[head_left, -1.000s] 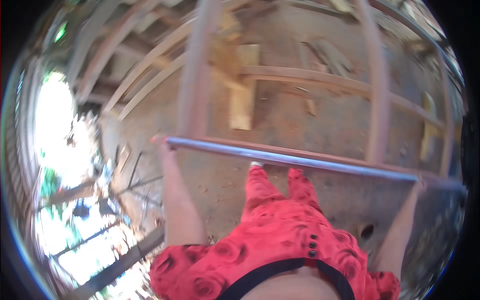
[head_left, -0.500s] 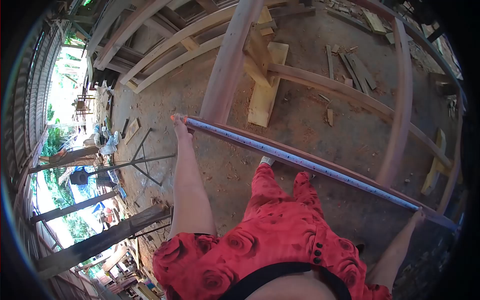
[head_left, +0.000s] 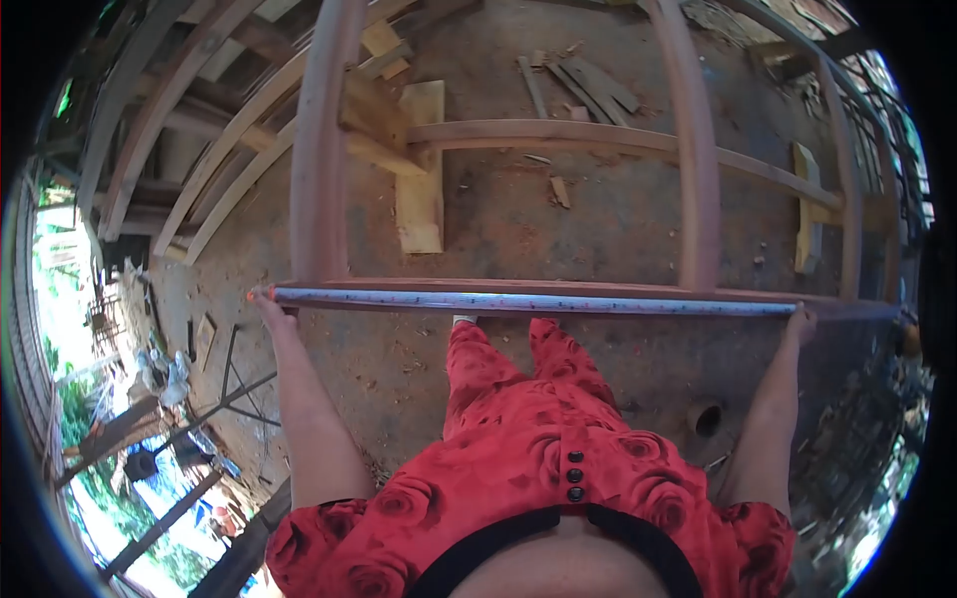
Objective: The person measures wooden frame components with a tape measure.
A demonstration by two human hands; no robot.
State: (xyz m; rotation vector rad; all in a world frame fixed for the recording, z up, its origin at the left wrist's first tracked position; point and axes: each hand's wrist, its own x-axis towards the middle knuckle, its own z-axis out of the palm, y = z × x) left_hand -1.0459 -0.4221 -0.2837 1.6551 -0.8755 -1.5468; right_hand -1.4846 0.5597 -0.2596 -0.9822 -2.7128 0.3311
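A pale measuring tape (head_left: 538, 302) is stretched straight along the front rail (head_left: 419, 284) of a wooden frame. At its left end my left hand (head_left: 269, 299) is closed on the tape, and a small orange part shows at the fingertips. My right hand (head_left: 802, 321) pinches the tape near the rail's right end, the fingers partly hidden against the wood. Both arms reach forward, spread wide. A thick reddish upright (head_left: 321, 149) and a second upright (head_left: 698, 149) run away from the rail.
A crossbar (head_left: 548, 134) joins the frame behind. Yellowish wood blocks (head_left: 423, 199) sit under it at left. Wood scraps (head_left: 588, 90) lie on the dirt floor. Curved timbers (head_left: 234, 120) are stacked at the back left, and a metal stand (head_left: 224, 394) is at left.
My view has turned to the right, so the rail and tape now run nearly level across it. Both hands keep their places at the tape's ends.
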